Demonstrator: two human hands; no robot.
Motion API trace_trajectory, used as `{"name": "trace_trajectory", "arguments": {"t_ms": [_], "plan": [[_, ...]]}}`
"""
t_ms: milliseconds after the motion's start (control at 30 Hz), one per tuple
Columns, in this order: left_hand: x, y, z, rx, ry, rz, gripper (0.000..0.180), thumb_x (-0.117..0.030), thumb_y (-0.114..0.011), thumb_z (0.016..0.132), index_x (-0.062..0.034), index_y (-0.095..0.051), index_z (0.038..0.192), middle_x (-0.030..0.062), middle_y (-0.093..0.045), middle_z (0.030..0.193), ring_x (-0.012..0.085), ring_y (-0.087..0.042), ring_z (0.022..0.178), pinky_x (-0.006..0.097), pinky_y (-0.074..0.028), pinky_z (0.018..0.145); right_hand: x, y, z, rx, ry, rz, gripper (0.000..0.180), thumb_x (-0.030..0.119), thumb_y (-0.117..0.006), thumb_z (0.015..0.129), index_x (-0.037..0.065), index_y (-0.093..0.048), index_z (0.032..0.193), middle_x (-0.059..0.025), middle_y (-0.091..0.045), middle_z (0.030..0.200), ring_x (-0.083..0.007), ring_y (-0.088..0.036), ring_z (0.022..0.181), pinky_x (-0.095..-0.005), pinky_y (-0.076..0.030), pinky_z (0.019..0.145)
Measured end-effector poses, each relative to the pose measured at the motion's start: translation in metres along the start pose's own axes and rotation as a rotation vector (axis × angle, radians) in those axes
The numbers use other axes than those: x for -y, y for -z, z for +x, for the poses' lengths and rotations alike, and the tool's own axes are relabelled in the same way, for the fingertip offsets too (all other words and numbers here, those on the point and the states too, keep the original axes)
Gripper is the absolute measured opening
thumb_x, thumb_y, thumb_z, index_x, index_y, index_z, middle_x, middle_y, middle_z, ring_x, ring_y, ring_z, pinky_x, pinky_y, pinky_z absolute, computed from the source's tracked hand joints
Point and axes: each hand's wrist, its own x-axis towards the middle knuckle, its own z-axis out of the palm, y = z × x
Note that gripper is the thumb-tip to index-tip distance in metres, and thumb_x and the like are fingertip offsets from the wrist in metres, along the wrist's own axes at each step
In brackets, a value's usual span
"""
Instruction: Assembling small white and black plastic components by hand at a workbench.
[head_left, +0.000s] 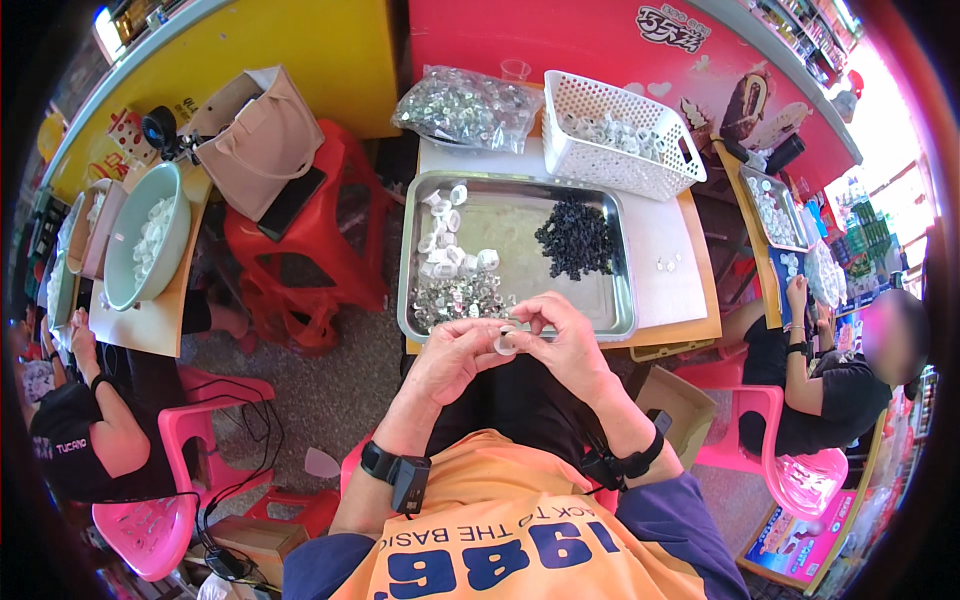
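Observation:
Just over the near edge of a metal tray (627, 318), my two hands meet at a small white round plastic piece (505, 345). My left hand (455, 358) is closed, its fingertips pinching the piece from the left. From the right, the thumb and fingers of my right hand (567, 345) close on the same piece; a tiny dark spot shows at its top. In the tray, white plastic caps (448, 262) lie at the left, above a heap of small clear and metallic parts (455, 300). Small black parts (575, 237) form a pile at the right.
Behind the tray are a bag of small parts (465, 108) and a white perforated basket (615, 165). Red stools (330, 215) holding a handbag (262, 145) stand left. People work at side tables, one with a green basin (180, 235). A cardboard box (675, 405) sits below right.

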Motion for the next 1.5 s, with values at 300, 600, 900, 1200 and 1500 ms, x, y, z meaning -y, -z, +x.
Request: {"name": "trace_trajectory", "arguments": {"t_ms": [300, 600, 900, 1200, 1500], "plan": [[0.004, -0.011, 0.001, -0.074, -0.154, 0.223, 0.019, -0.007, -0.061, 0.088, 0.0006, -0.066, 0.104, 0.0058, -0.064, 0.09, 0.0145, -0.064, 0.09, 0.031, -0.056, 0.08, -0.007, 0.001, -0.003, 0.017, -0.248, 0.245, 0.011, 0.004, -0.064, 0.086, -0.003, -0.062, 0.093, -0.003, -0.064, 0.085, -0.0067, -0.062, 0.073, -0.02, -0.051, 0.065], [0.002, -0.012, 0.002, -0.202, -0.337, 0.772, 0.018, -0.004, -0.067, 0.082, 0.0002, -0.07, 0.099, 0.0047, -0.062, 0.085, 0.0104, -0.06, 0.079, 0.023, -0.05, 0.071, -0.002, -0.003, -0.002, -0.057, -0.221, 0.098, 0.013, 0.004, -0.067, 0.08, -0.003, -0.065, 0.091, -0.009, -0.063, 0.082, -0.013, -0.064, 0.067, -0.0249, -0.052, 0.06], [0.005, -0.019, 0.002, -0.289, -0.395, 0.857, 0.014, -0.003, -0.069, 0.078, -0.0012, -0.071, 0.092, 0.0021, -0.062, 0.081, 0.007, -0.059, 0.074, 0.02, -0.046, 0.067, -0.003, -0.005, -0.003, -0.087, -0.184, 0.011, 0.013, 0.003, -0.068, 0.078, 0.0, -0.064, 0.089, -0.0088, -0.063, 0.081, -0.0134, -0.061, 0.067, -0.0254, -0.05, 0.061], [0.008, -0.02, 0.001, -0.324, -0.456, 0.896, 0.015, -0.002, -0.067, 0.077, -0.0003, -0.069, 0.092, 0.0033, -0.062, 0.082, 0.0079, -0.061, 0.075, 0.021, -0.049, 0.068, -0.001, -0.006, -0.002, -0.092, -0.164, 0.019, 0.012, 0.004, -0.069, 0.077, 0.0, -0.063, 0.087, -0.009, -0.062, 0.08, -0.0139, -0.062, 0.068, -0.0258, -0.05, 0.063], [0.014, -0.018, 0.003, -0.337, -0.526, 0.898, 0.013, -0.002, -0.072, 0.076, -0.0003, -0.069, 0.089, 0.003, -0.06, 0.08, 0.0075, -0.06, 0.072, 0.021, -0.048, 0.065, -0.001, -0.008, -0.004, -0.106, -0.151, 0.009, 0.012, 0.005, -0.071, 0.077, 0.0, -0.063, 0.084, -0.0087, -0.06, 0.079, -0.0141, -0.061, 0.066, -0.0261, -0.049, 0.061]]}}
